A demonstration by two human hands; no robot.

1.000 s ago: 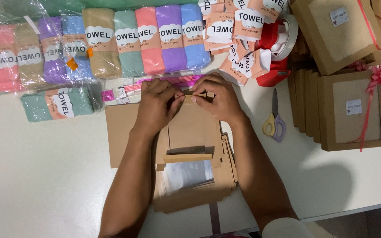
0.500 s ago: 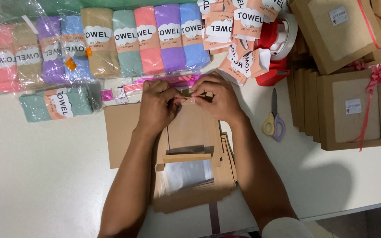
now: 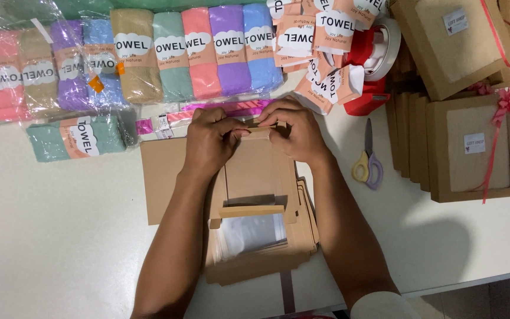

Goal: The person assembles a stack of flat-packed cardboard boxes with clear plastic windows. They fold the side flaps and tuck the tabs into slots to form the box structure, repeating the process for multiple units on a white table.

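Brown flat cardboard box (image 3: 259, 177) with a clear window lies mid-desk, atop a stack of the same; both hands, left hand (image 3: 211, 142) and right hand (image 3: 295, 134), pinch its far flap; yellow-and-purple-handled scissors (image 3: 367, 159) lie right, rolled pastel towels (image 3: 196, 53) along the white desk's (image 3: 60, 248) far edge

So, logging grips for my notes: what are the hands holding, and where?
Both the left hand and right hand pinch the brown cardboard box at its far top flap.
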